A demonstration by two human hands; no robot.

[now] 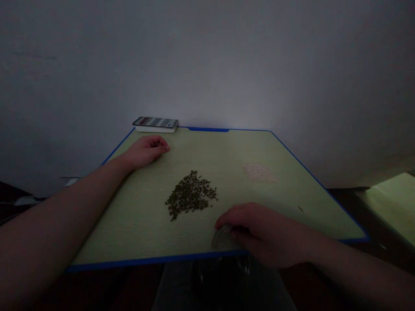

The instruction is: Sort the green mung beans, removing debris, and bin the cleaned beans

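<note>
On the table's far left, my left hand [149,151] rests on its side with the fingers loosely curled, and nothing shows in it. My right hand [253,231] is at the near edge, pinching the rim of a clear round lid or shallow dish [221,240]; which of the two I cannot tell. Between my hands lies a loose pile of small dark green-brown grains [189,194], like beans. A thin patch of pale grains [258,172], like rice, spreads farther back on the right. Below the edge, a dark see-through vessel [220,276] sits near my lap, mostly in shadow.
The pale yellow-green table [214,151] has a blue edge strip. At its back left corner a phone [155,122] lies on a white box [154,129]. One small brown bit [301,208] lies on the right. A grey wall [207,65] stands behind.
</note>
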